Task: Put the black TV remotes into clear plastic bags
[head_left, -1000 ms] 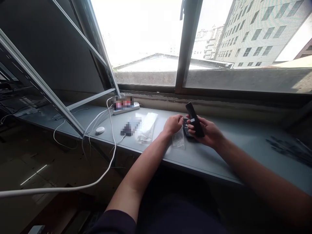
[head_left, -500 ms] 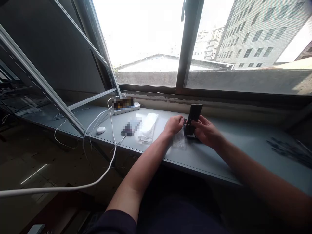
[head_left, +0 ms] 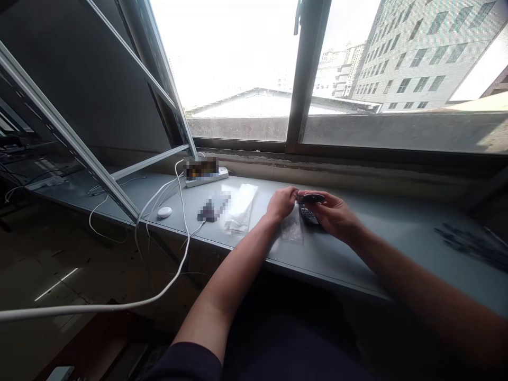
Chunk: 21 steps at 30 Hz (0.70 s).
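A slim black handheld device [head_left: 313, 198] is gripped by my right hand [head_left: 337, 216]. It is tilted so that mainly its rounded end shows; its kind is unclear. Just beneath it on the table lies a dark device with rows of small buttons [head_left: 308, 215], partly covered by my right fingers. My left hand [head_left: 282, 203] is closed, its fingertips pinched together at the left side of the black device. Whatever is between them is too small to make out. A clear plastic bag [head_left: 292, 230] lies below my hands, close to my left wrist.
Left of my hands are white plastic packaging [head_left: 240, 209], a blurred-out device [head_left: 214, 206] on a cable and a round white object [head_left: 164, 212]. A power strip [head_left: 207, 179] stands near the wall. A white cable [head_left: 186, 233] hangs over the table's front edge. Dark items [head_left: 472, 243] lie right.
The black device has swung from nearly upright to edge-on in my right hand, uncovering the buttoned device beneath. My left hand has hardly moved.
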Available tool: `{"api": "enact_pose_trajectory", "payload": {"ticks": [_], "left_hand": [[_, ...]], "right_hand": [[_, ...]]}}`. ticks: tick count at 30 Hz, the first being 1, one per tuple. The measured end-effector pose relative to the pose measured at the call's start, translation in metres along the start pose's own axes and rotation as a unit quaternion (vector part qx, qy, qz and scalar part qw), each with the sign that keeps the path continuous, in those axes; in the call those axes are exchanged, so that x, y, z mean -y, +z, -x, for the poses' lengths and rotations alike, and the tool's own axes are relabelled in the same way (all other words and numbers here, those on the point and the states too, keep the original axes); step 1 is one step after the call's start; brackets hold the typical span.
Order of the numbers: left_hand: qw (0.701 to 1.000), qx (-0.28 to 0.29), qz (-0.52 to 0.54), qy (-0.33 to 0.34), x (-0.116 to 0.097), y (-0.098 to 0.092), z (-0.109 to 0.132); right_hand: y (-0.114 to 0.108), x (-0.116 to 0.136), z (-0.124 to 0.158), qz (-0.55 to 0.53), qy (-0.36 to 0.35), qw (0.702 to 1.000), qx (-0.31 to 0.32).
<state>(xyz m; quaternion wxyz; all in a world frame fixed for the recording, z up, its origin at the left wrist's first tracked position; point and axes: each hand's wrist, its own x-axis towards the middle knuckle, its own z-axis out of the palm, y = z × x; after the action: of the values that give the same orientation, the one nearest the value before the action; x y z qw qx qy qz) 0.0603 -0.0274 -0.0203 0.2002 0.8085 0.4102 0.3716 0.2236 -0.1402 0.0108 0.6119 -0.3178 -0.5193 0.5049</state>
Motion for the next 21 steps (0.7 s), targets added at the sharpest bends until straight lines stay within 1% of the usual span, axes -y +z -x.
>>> {"api": "enact_pose_trajectory", "payload": {"ticks": [5,12,14,18,21], "left_hand": [[1.0,0.001,-0.004,0.003,0.003,0.002,-0.0002],[1.0,0.008,-0.016,-0.007,-0.0018,-0.0014,0.0019],[1.0,0.006,-0.016,-0.006,-0.0016,-0.0006,0.0019],[1.0,-0.002,-0.012,0.006,0.0034,0.004,0.0005],[1.0,-0.003,-0.004,0.005,0.0074,0.0069,-0.0012]], "right_hand": [[-0.0036,-0.0013,-0.0032,0.011,0.007,1.0,-0.009],[-0.0041,-0.0032,-0.0038,0.015,0.024,0.999,-0.019],[-0.0025,-0.0027,-0.0034,0.015,0.03,0.999,-0.03],[-0.0007,0.0003,-0.0032,-0.015,0.067,0.995,-0.068],[-0.0023,0.0024,-0.0037,-0.036,0.072,0.992,-0.095]]}}
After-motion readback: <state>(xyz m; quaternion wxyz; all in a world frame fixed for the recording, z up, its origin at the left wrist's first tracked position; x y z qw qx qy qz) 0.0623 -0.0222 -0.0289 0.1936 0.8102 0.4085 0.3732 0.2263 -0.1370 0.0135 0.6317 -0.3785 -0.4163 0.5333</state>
